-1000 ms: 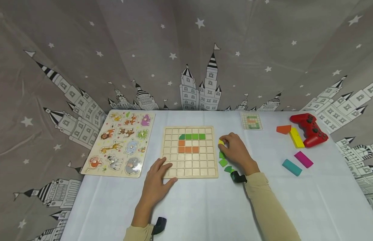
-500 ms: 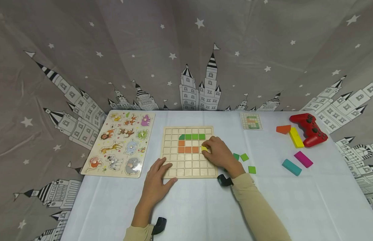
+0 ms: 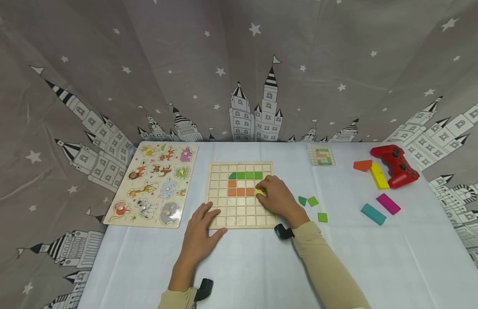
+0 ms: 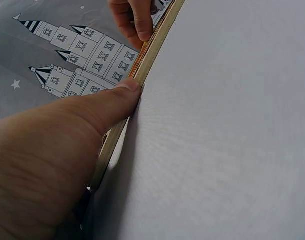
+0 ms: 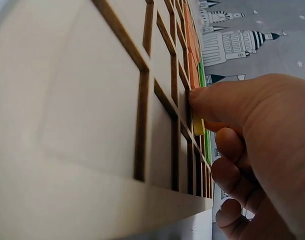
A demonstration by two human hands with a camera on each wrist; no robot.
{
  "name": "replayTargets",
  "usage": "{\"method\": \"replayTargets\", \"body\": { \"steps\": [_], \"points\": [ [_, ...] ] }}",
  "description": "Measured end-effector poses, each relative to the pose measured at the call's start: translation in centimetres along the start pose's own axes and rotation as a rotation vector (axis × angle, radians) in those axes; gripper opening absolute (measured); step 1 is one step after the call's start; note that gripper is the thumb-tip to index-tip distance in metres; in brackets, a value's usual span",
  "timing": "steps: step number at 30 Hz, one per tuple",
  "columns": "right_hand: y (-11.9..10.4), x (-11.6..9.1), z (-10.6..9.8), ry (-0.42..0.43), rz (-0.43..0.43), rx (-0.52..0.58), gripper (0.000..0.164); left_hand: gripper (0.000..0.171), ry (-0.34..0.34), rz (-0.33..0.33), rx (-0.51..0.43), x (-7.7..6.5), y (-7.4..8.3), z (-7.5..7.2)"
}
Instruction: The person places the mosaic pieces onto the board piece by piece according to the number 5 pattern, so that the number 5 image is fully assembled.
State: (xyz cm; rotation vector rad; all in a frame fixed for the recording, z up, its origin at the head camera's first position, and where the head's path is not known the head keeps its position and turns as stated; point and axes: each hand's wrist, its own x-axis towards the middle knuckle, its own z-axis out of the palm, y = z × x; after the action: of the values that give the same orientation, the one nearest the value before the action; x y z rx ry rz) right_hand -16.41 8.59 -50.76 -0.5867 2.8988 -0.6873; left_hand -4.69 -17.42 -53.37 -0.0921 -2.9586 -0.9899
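A square wooden grid board (image 3: 241,210) lies mid-table. In it, a row of green tiles (image 3: 250,175) has a dark green rounded piece at its left end, and orange tiles (image 3: 241,192) form an L below. My right hand (image 3: 279,197) pinches a yellow tile (image 5: 198,125) between thumb and finger, at the cell just right of the orange row. My left hand (image 3: 200,231) rests at the board's lower left corner, fingers spread over its left side. Its thumb (image 4: 120,97) touches the board's front edge in the left wrist view.
Loose green tiles (image 3: 322,217) lie right of the board, and a pattern card (image 3: 321,155) behind them. An animal puzzle (image 3: 153,184) is at left. Far right are a red game controller (image 3: 397,165) and several coloured blocks (image 3: 374,214). A grey curtain (image 3: 184,64) hangs behind the table.
My right hand has carried the yellow tile leftward from beside the board to the cell by the orange row. The loose green tiles have shifted to the right. My left hand stays put.
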Motion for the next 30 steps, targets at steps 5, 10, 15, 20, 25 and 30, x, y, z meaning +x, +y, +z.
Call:
{"method": "replayTargets", "body": {
  "steps": [5,10,15,20,25,30],
  "points": [
    [-0.2,0.0,0.2,0.009,0.019,0.036,0.027,0.056,-0.002,-0.010,-0.007,-0.1,0.1,-0.1],
    [-0.4,-0.2,0.3,0.023,0.046,0.063,0.027,0.056,-0.006,-0.012,-0.010,-0.1,0.2,-0.3],
    [-0.2,-0.4,0.2,0.018,0.053,0.076,0.029,0.057,-0.003,-0.008,-0.013,0.0,0.2,-0.1],
    [0.6,-1.4,-0.5,0.044,0.080,0.137,0.034,0.057,-0.004,0.000,-0.014,0.1,0.1,0.2],
    [2.7,-4.2,-1.2,0.153,0.115,0.180,0.034,0.057,-0.003,0.001,-0.014,0.0,0.1,0.0],
    [5.0,-8.4,-2.3,0.251,0.167,0.207,0.033,0.058,-0.008,-0.010,-0.008,0.0,0.2,-0.1]
  ]
}}
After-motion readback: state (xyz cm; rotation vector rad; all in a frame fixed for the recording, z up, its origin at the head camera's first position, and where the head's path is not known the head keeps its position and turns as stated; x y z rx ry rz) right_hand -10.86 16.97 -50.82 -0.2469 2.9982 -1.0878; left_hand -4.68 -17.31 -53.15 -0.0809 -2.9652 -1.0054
